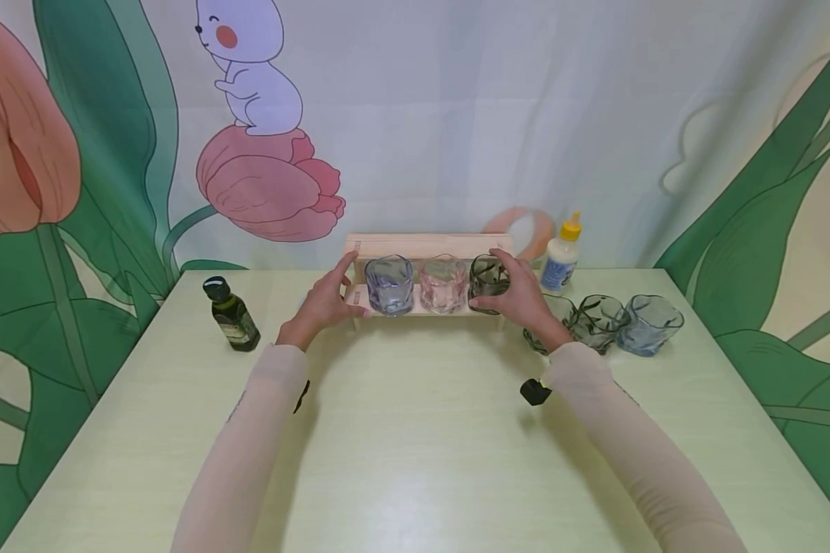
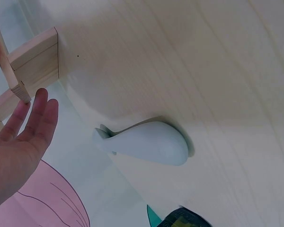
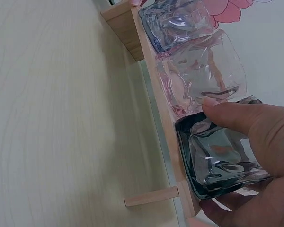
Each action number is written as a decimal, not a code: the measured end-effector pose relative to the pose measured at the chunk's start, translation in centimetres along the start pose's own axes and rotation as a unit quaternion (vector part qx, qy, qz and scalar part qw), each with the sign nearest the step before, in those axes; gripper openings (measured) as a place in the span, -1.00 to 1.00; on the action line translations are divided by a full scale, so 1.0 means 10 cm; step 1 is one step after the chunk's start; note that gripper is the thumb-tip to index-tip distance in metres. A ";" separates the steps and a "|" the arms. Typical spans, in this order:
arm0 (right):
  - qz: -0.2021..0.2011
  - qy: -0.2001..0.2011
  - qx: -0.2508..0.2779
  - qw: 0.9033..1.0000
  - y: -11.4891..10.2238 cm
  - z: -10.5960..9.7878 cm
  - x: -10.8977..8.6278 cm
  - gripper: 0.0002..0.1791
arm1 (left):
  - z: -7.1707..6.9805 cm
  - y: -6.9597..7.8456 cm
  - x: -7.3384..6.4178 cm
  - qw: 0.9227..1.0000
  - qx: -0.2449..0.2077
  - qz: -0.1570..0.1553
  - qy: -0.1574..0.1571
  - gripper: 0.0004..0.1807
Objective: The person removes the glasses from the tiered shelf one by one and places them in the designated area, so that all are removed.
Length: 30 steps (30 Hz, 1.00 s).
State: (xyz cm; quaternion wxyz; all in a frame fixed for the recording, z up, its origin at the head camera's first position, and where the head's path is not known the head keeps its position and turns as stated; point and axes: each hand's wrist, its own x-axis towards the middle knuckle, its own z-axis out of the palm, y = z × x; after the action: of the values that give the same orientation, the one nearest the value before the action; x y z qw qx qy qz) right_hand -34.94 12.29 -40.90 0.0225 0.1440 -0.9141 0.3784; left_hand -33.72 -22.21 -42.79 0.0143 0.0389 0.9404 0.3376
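A two-tier wooden rack [image 1: 429, 246] stands at the back of the table. Along its lower tier sit a bluish glass [image 1: 390, 286], a pink glass [image 1: 443, 284] and a dark grey glass [image 1: 484, 288]. My left hand [image 1: 325, 301] holds the rack's left end, thumb in front and index finger up by the top board; in the left wrist view its other fingers [image 2: 46, 113] reach past the wooden end. At the right end, my right hand [image 1: 522, 292] grips the dark grey glass, its thumb across the front in the right wrist view.
To the right stand more tumblers, two greyish ones [image 1: 598, 319] and a blue one [image 1: 650, 326], close to my right forearm. Behind them is a yellow-capped bottle [image 1: 560, 257]. A dark bottle [image 1: 233, 315] stands left. A pale whale-shaped object [image 2: 149, 143] lies left of the rack.
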 end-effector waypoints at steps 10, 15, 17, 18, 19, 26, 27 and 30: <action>-0.001 0.009 -0.016 1.000 0.00 0.00 0.01 0.02 | -0.01 0.00 -0.01 1.000 -0.005 -0.001 -0.003 0.25; -0.005 0.020 -0.019 1.000 0.01 0.00 0.01 -0.01 | 0.00 0.00 0.00 1.000 -0.009 -0.003 0.001 0.25; -0.006 0.023 -0.021 1.000 0.01 0.01 0.02 -0.01 | 0.00 0.00 0.00 1.000 -0.011 -0.004 0.000 0.25; -0.007 0.023 -0.022 0.999 0.02 0.01 0.02 -0.02 | 0.00 0.00 0.00 1.000 -0.013 -0.004 -0.001 0.25; -0.007 0.024 -0.022 0.999 0.02 0.01 0.02 -0.02 | 0.00 0.00 0.00 1.000 -0.013 -0.004 -0.002 0.25; -0.012 0.023 -0.026 0.999 0.02 -0.01 0.02 -0.02 | -0.01 -0.01 0.00 1.000 -0.007 0.004 -0.002 0.25; -0.013 0.024 -0.028 0.999 0.02 -0.01 0.02 -0.02 | -0.01 -0.01 0.00 1.000 -0.005 0.006 -0.002 0.25; -0.013 0.023 -0.030 0.999 0.02 -0.02 0.02 -0.02 | 0.00 -0.02 0.01 1.000 -0.001 0.007 -0.001 0.25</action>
State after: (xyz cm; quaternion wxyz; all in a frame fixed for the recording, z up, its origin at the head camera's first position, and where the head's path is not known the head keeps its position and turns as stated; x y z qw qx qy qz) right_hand -35.18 12.51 -40.84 0.0529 0.1465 -0.9223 0.3538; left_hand -33.82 -22.38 -42.89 0.0131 0.0458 0.9397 0.3388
